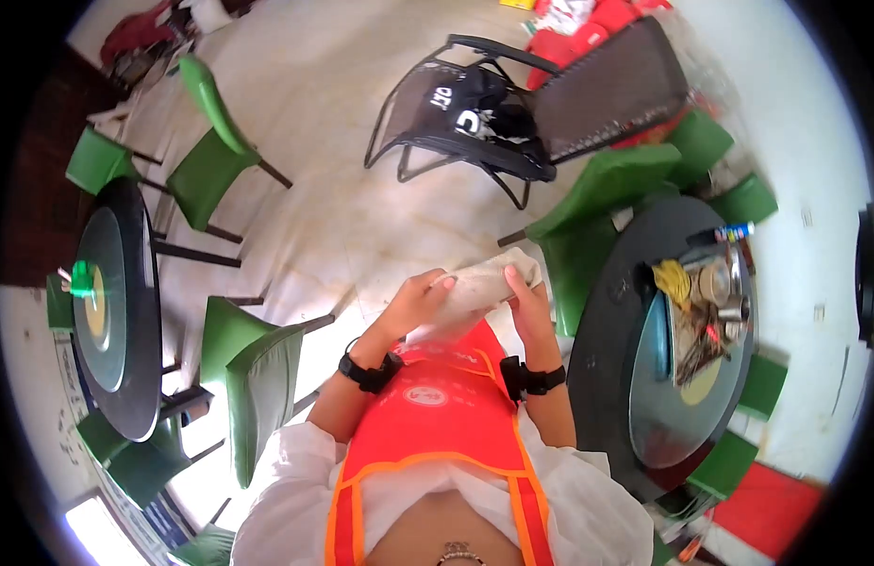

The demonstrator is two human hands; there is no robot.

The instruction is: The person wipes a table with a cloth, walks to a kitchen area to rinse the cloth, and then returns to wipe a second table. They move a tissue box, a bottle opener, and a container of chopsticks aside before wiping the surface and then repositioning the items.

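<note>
A pale, off-white cloth (pixel 479 288) is held up in front of the red apron (pixel 437 401) with orange edging. My left hand (pixel 424 300) grips its left end, thumb on top and fingers curled behind. On the other side my right hand (pixel 529 300) holds the right end, its thumb pressed against the fabric. The cloth looks folded or bunched between both hands, and its lower left part hangs blurred. Black bands sit on both wrists.
To the right stands a round dark table (pixel 602 354) carrying a tray of assorted items (pixel 706 321). Another round table (pixel 140 349) is at left, with green chairs (pixel 258 363) around it. A black reclining chair (pixel 607 90) holding dark clothing stands ahead.
</note>
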